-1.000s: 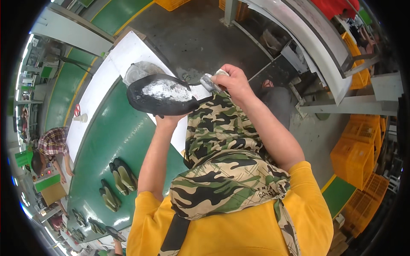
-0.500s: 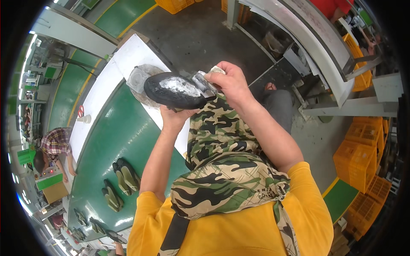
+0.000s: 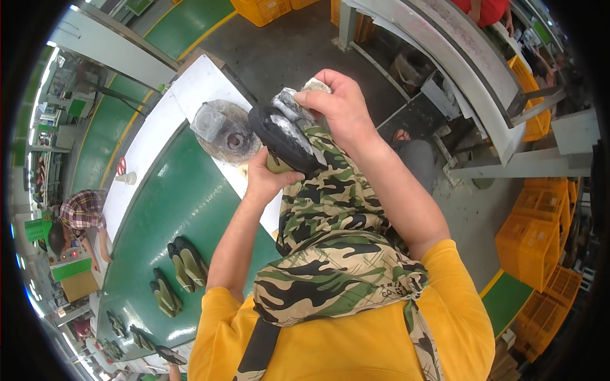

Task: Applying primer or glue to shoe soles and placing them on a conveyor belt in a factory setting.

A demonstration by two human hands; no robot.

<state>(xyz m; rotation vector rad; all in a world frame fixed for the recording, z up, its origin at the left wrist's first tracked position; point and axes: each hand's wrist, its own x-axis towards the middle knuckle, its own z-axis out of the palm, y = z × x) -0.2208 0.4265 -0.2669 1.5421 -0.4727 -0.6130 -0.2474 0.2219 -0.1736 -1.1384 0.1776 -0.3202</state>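
Observation:
My left hand (image 3: pixel 265 180) grips a black and olive shoe (image 3: pixel 277 143) from below, its sole tilted toward the right. White residue coats the middle of the sole. In my right hand (image 3: pixel 340 105) is a crumpled, grey-stained white cloth (image 3: pixel 294 103), pinched between thumb and fingers and lying against the sole's edge. Just left of the shoe, a round, dirty dish (image 3: pixel 236 152) with a clear plastic container (image 3: pixel 211 122) rests at the table's edge.
Several olive and black shoes (image 3: pixel 189 263) lie on the green tabletop (image 3: pixel 190 209) at left, which has a white border (image 3: pixel 152 136). A person in a plaid shirt (image 3: pixel 82 209) works across it. Yellow crates (image 3: pixel 528 232) are stacked at right. A metal-framed bench (image 3: pixel 445 51) stands at upper right.
The shoe has turned to a steeper angle and shifted right, uncovering more of the dish. My right hand and the cloth have moved slightly up and left along the sole.

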